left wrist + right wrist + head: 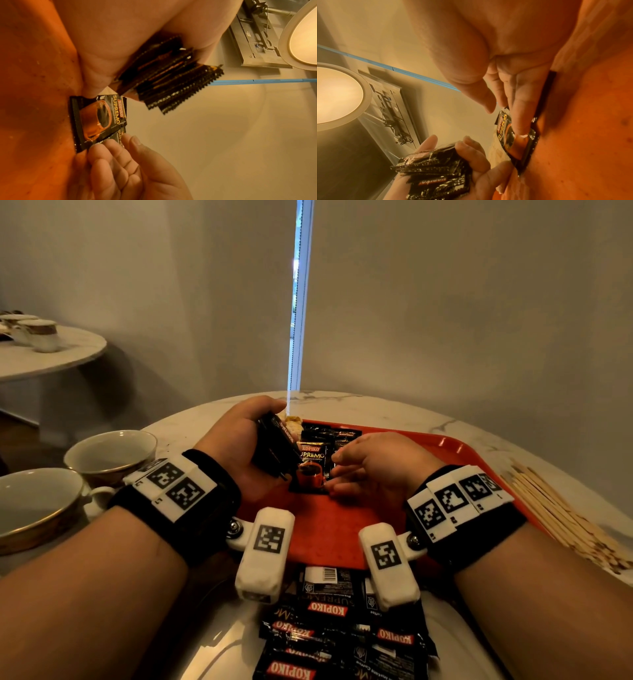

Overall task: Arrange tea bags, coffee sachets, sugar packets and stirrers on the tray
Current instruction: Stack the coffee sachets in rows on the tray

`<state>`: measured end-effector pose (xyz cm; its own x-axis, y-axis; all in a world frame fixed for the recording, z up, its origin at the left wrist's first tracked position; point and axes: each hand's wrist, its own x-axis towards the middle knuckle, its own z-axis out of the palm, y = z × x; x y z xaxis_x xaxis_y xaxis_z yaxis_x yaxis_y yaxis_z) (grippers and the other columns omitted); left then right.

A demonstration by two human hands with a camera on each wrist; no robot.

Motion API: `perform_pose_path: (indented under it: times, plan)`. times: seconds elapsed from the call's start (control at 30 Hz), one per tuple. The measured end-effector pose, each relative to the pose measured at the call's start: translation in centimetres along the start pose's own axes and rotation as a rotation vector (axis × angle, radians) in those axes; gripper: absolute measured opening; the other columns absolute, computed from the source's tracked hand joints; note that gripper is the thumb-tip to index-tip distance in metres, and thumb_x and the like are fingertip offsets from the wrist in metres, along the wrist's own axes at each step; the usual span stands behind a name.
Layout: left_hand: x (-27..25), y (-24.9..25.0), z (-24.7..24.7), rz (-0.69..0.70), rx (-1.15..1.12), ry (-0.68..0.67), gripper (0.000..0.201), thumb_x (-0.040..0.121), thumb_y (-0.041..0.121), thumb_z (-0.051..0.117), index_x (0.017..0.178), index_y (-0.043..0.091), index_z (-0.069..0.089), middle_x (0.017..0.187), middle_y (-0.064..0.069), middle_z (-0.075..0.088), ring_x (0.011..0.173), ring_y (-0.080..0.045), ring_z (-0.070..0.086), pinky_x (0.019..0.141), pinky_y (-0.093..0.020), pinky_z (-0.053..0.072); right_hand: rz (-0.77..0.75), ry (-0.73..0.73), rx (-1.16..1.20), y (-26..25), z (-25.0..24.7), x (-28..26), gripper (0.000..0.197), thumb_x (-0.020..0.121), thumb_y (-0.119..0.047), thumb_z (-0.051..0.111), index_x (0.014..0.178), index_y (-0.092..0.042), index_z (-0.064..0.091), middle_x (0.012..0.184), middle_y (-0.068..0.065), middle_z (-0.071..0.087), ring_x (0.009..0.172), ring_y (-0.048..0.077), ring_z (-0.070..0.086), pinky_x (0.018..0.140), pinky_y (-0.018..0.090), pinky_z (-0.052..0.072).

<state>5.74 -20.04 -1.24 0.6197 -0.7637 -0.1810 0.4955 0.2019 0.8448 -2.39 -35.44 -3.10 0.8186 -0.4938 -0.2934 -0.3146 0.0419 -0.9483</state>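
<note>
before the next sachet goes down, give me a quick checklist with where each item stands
1. Left hand has a firm grip on the sachet stack: ok.
2. Right hand free, fingers straight on the top sachet: ok.
3. Top sachet lies face up on the red tray: ok.
4. Bare tray space toward the person: ok.
5. Sachet row behind it straight: cannot tell, hands hide it.
6. Stirrers on the tray: not ok, they lie on the table beside it.

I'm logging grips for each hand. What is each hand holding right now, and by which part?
The left hand grips a stack of coffee sachets around its middle. The right hand holds nothing; its fingertips press a sachet flat on the tray.
</note>
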Motion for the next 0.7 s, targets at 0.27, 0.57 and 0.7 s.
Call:
perform_pose_path:
  times: [0.27,0.57,0.7]
  plan:
    - [0.8,0.0,-0.5,0.011,-0.015,0.014,0.058,0.097,0.032,0.047,0.048,0.008,0.068,0.057,-0.007,0.063,0.043,-0.020,0.063,0.046,-0.025,0.052,-0.007,0.089,-0.143,-0.3,-1.1,0.2,0.008,0.096,-0.019,0.061,0.093,-0.012,0.060,0.063,0.002,0.062,0.047,0.013,0.056,0.043,0.021,0.035]
    - [1.9,0.6,-1.8,-0.010,-0.049,0.139,0.022,0.087,0.040,0.059,0.093,0.021,0.052,0.079,-0.003,0.057,0.067,-0.018,0.054,0.061,-0.030,0.042,0.139,0.089,-0.161,0.1,-4.3,1.0,0.041,0.095,-0.043,0.058,0.062,-0.023,0.044,0.049,-0.006,0.028,0.042,0.011,0.021,0.049,0.023,0.016]
    - [2.2,0.5,-1.9,0.005,-0.044,0.128,0.023,0.087,0.041,0.060,0.092,0.021,0.052,0.079,-0.003,0.057,0.066,-0.018,0.055,0.060,-0.029,0.043,0.168,0.129,-0.113,0.7,-4.9,1.5,0.045,0.094,-0.053,0.057,0.063,-0.024,0.042,0.050,-0.007,0.029,0.040,0.009,0.023,0.042,0.022,0.020]
